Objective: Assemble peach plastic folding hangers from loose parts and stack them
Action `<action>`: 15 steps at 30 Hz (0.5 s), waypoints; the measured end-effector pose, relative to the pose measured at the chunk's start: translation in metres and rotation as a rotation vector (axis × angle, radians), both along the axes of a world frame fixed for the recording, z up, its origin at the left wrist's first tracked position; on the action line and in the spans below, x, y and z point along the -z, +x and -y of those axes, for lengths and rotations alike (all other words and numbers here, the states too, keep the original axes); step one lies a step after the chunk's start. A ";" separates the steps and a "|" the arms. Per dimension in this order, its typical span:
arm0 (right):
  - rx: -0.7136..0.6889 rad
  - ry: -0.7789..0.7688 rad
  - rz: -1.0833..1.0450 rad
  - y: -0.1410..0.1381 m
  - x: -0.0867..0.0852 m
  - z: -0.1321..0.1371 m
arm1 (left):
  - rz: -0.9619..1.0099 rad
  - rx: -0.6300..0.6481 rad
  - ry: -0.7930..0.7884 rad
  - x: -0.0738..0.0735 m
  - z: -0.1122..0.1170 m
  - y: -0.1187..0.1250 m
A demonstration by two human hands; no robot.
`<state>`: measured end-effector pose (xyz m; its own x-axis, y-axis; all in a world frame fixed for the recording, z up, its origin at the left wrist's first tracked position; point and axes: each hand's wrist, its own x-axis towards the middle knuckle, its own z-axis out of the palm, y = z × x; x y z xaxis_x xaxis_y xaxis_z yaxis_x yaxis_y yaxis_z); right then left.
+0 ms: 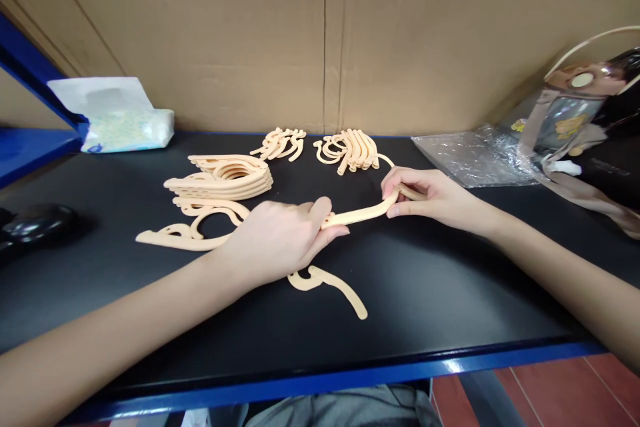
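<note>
A beige plastic hanger arm (pixel 361 215) is held over the middle of the black table. My left hand (pixel 277 240) pinches its left end between thumb and fingers. At its right end, my right hand (pixel 433 195) grips the joint with fingers closed, and a short beige part shows behind the thumb. Below my left hand lies a loose hooked hanger piece (pixel 345 287), partly hidden by that hand. Just left of my left hand, one folded hanger (pixel 175 240) rests on the table, its right end covered. Behind it stands a stack of folded hangers (pixel 230 185).
Two piles of loose hanger parts (pixel 280 145) and curved arms (pixel 357 150) lie near the cardboard wall (pixel 225 40). A tissue pack (pixel 127 127) sits back left, a black object (pixel 43 223) at left. Clear plastic film (pixel 460 157) and a strapped bottle (pixel 570 120) occupy the right.
</note>
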<state>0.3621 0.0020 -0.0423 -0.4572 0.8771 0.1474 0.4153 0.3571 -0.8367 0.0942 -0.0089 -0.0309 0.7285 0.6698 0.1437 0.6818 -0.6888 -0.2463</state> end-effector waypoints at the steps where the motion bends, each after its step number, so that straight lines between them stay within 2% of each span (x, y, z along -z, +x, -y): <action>1: 0.004 0.008 -0.004 0.001 -0.001 -0.001 | -0.014 -0.011 0.006 -0.004 -0.001 0.001; 7: 0.007 0.073 -0.031 0.004 -0.004 -0.005 | -0.053 -0.015 0.107 -0.021 -0.014 0.004; 11: 0.027 0.089 -0.027 0.004 -0.002 -0.007 | -0.032 0.004 0.127 -0.021 -0.017 0.001; 15: -0.006 0.101 0.021 0.002 0.000 -0.007 | -0.031 0.033 0.068 -0.016 -0.012 -0.004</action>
<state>0.3637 0.0086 -0.0418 -0.4667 0.8553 0.2248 0.4301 0.4416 -0.7874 0.0897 0.0030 -0.0149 0.7547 0.6350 0.1649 0.6505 -0.6916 -0.3141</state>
